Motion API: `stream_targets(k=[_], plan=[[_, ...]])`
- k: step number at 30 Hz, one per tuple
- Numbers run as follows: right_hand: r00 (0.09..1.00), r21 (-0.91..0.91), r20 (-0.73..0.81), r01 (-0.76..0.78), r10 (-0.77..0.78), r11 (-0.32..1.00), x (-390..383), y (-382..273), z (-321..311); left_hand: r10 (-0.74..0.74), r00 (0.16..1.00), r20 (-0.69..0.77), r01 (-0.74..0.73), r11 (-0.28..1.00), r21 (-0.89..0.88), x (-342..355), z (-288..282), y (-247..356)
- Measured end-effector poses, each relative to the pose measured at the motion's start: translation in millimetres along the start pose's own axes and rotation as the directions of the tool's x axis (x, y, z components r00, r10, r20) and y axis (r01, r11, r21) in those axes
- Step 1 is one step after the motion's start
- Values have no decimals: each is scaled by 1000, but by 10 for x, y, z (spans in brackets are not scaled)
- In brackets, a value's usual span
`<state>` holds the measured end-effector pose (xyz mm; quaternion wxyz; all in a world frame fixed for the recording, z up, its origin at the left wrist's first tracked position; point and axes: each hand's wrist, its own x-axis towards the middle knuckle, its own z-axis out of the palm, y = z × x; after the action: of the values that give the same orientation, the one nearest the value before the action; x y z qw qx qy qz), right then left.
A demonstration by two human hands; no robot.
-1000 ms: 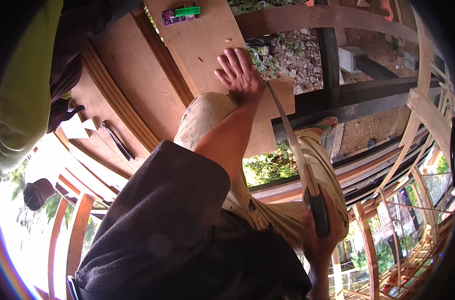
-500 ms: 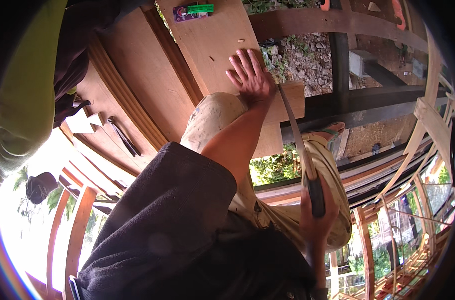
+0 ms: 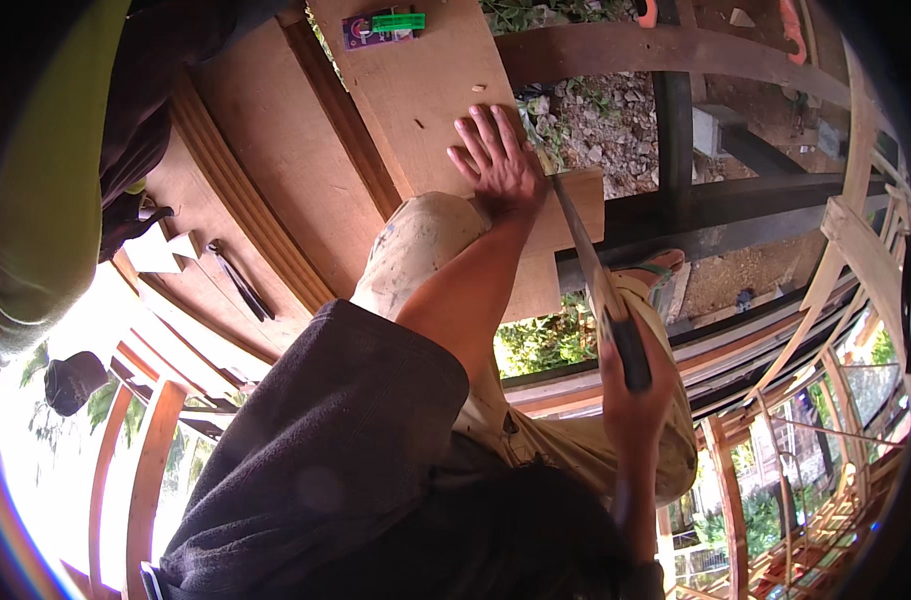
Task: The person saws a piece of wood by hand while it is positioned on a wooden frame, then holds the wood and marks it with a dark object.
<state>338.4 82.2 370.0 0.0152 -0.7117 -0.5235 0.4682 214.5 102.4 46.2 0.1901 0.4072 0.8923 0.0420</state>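
Observation:
My left hand (image 3: pixel 505 170) lies flat with its fingers spread on a light brown wooden board (image 3: pixel 415 90). My right hand (image 3: pixel 640 385) is wrapped round the dark handle of a handsaw (image 3: pixel 581 236). The blade runs up and away from that hand to the board's right edge, beside my left palm and wrist. Where the teeth meet the wood I cannot make out. My left knee, in paint-spotted light trousers, rests by the board just below my left hand.
A green lighter (image 3: pixel 398 21) lies on a small purple pack (image 3: pixel 365 30) at the board's far end. Pincers (image 3: pixel 240 280) lie on planks to the left, near a person's yellow-green sleeve (image 3: pixel 50 170). Open gaps between dark beams (image 3: pixel 715 203) show stony ground below.
My right hand has pushed the handsaw forward, away from my body, along the board's edge. My left hand keeps its place on the board.

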Motion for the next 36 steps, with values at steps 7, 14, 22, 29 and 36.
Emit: stream_targets(k=[7,14,22,29,36], plan=[[989,-20,-85,117,-118,993,542,351,475,33,999,33,-31,997,-69,-5,-91,96],[998,-92,14,62,-61,994,811,204,449,56,998,29,-54,996,-74,-88,46,155],[996,24,-11,88,-87,996,-143,257,37,35,999,27,-33,997,-68,-55,-56,130],[999,-92,25,41,-39,995,895,238,506,50,999,14,-49,998,-42,-136,-33,124],[996,-126,28,86,-84,988,-532,18,-400,30,1000,2,-30,994,-106,-34,-49,75]])
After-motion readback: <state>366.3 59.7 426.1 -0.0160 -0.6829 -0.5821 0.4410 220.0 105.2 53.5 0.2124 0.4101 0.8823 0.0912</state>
